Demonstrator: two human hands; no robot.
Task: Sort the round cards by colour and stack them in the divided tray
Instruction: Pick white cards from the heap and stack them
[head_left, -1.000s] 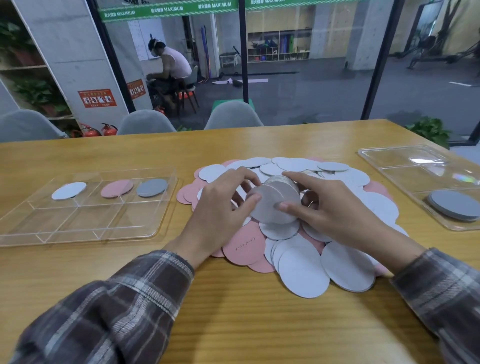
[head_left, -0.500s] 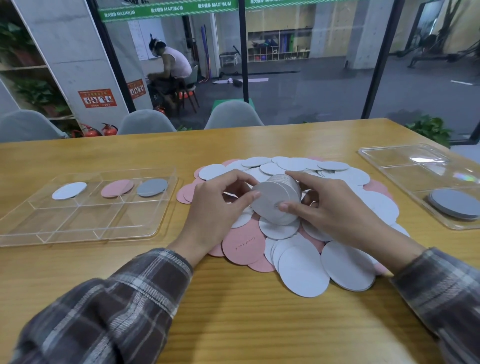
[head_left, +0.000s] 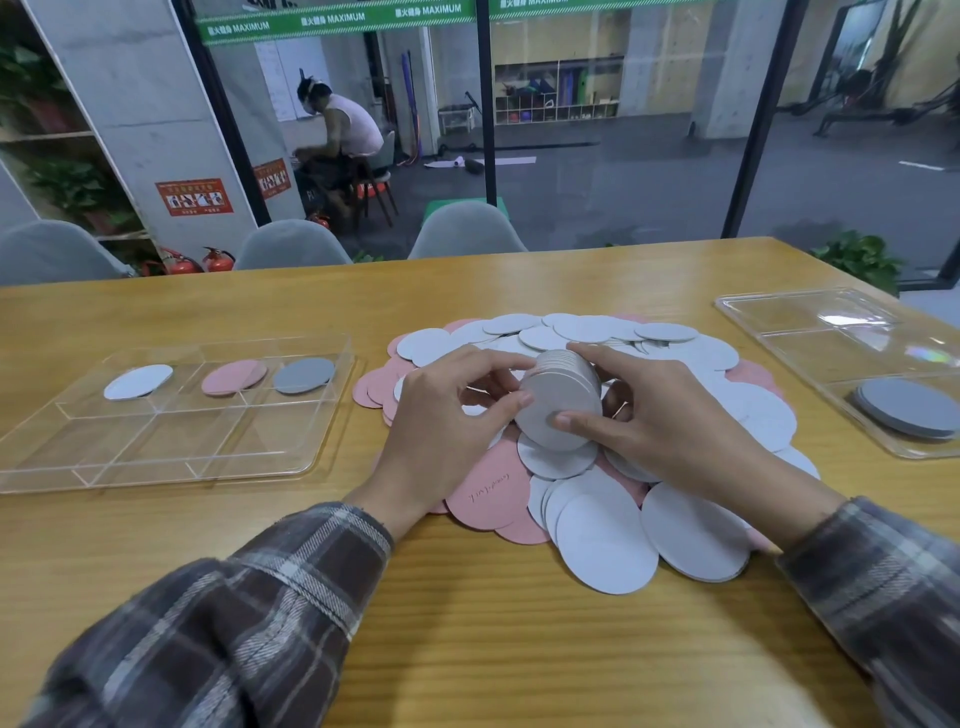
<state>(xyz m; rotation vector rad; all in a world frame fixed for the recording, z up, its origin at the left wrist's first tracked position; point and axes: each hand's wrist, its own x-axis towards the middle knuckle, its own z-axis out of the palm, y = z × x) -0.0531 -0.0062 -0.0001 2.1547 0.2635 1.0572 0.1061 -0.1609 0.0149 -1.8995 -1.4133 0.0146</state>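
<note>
Grey cards gathered into a tilted stack (head_left: 560, 402) hang just above the loose pile (head_left: 605, 535): my right hand (head_left: 670, 415) clasps its edges, my left hand (head_left: 447, 426) pinches its near side, squaring it, I judge, so it drops cleanly into the divided tray (head_left: 156, 441) at my left.

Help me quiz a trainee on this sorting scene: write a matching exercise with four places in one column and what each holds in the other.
Places
1. left tray, far left
2. left tray, far middle
3. left tray, far right
4. between left hand and right hand

Holds
a. grey card
b. pale stack
c. pink cards
d. white card

Pairs: 1-d, 2-c, 3-a, 4-b
</note>
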